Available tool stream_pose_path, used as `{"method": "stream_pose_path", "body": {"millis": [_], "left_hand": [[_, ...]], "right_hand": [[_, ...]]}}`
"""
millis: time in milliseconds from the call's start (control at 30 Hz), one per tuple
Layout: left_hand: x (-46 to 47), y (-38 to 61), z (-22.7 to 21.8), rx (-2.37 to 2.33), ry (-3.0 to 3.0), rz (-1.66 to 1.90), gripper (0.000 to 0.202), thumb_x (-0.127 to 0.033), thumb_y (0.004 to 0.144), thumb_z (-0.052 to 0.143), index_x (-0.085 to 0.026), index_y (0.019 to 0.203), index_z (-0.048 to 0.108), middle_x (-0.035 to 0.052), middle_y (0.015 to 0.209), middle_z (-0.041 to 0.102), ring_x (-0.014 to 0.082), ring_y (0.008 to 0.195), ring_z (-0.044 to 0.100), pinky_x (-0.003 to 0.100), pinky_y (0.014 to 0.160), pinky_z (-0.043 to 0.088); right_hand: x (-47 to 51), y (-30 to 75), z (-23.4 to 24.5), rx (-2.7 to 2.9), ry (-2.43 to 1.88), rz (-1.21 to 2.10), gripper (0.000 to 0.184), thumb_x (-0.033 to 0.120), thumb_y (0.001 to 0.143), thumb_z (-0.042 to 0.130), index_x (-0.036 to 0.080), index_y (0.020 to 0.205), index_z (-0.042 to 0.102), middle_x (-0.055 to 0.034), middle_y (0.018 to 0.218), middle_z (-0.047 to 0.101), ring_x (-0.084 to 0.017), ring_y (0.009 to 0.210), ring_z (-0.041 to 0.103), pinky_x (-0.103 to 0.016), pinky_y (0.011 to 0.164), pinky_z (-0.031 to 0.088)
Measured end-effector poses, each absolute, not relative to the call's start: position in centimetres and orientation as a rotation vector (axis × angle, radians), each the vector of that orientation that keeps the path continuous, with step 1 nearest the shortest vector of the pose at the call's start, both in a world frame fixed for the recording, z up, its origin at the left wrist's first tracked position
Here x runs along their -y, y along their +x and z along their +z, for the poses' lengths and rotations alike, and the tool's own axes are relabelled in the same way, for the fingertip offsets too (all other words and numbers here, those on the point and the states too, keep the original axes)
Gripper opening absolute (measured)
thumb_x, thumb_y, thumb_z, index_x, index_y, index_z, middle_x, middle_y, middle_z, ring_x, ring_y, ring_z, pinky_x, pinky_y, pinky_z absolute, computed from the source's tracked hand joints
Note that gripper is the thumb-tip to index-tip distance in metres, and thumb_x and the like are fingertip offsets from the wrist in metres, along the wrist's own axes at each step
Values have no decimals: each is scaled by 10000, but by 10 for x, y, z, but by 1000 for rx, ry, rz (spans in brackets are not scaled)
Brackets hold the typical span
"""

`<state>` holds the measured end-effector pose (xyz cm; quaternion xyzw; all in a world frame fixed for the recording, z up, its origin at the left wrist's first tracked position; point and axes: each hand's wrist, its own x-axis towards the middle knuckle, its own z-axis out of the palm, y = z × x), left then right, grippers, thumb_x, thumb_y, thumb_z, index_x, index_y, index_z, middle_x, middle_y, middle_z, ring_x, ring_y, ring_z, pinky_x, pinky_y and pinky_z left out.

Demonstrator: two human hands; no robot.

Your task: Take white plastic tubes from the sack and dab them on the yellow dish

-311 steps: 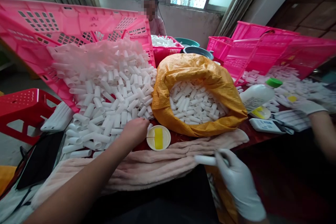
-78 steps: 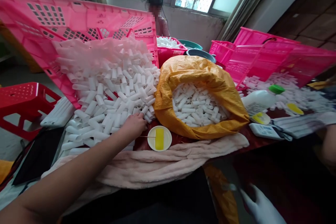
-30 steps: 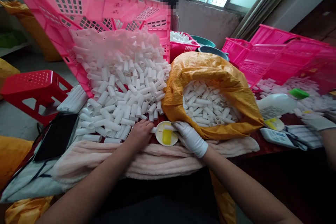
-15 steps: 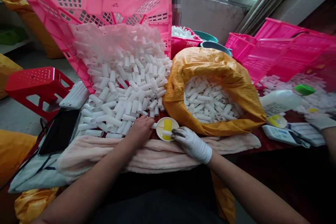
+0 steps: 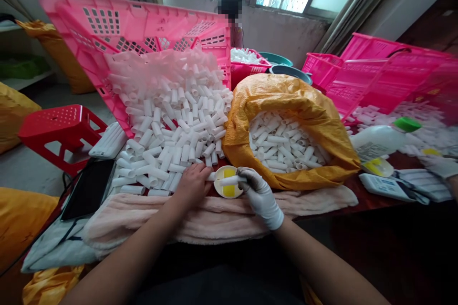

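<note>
My left hand, bare, is closed on a short white plastic tube whose end points right, at the left edge of a round white dish. In the dish is a yellow pad. My right hand wears a white glove with dark-stained fingertips and pinches another white tube, level above the dish. A pink fleece cloth lies beneath my wrists. Behind my left hand is a heap of white tubes.
The heap spills from a tipped pink basket. An orange woven sack full of tubes stands at right, beside a green-capped bottle. A tablet and red stool are at left. A co-worker's gloved hand is far right.
My right hand has drawn up at the dish's right side, and its tube now shows clearly across the yellow pad. My left hand stays by the dish. The camera view has tilted slightly upward.
</note>
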<state>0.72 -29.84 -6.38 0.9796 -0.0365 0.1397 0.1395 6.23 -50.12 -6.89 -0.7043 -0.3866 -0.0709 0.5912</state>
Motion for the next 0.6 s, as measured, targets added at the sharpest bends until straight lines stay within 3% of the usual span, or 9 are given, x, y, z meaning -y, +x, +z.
{"method": "stream_pose_path", "body": {"millis": [100,233,333,433,600], "left_hand": [[302,2,-56,168,2784,295,183,-265,802,473,-196,939,573,48,863,619,194,832,552,310,750,412],[313,-5,-47,309,2730,154,225,-373,842,437,-199,930,551,29,799,632,171,741,584,265,660,415],[327,-9,-44,259,2857,178,307,-406,864,377,-158,887,556,72,762,634,210,729,597,302,652,421],[338,-10,-42,192,2905,119,352,-420,865,354,-139,836,564,97,729,634,222,680,599,312,616,420],[340,-11,-34,287,2514,-220,316,-457,811,450,-171,791,582,45,755,641,173,672,582,253,591,414]], "right_hand": [[495,62,-54,772,-1563,-107,196,225,850,505,239,1044,531,-65,1075,588,-175,982,586,-357,868,502],[495,60,-34,1053,-1646,-73,186,244,823,550,217,1006,577,-65,1067,601,-186,1023,560,-354,915,455],[491,60,-30,965,-1746,82,192,330,862,478,180,911,587,-42,843,624,-153,779,595,-281,708,499],[484,57,-39,728,-1772,121,303,396,870,421,177,680,508,19,593,494,-102,539,477,-224,511,427],[484,43,-51,720,-1703,82,284,368,867,404,188,657,472,20,581,494,-99,519,463,-225,515,425]]}}
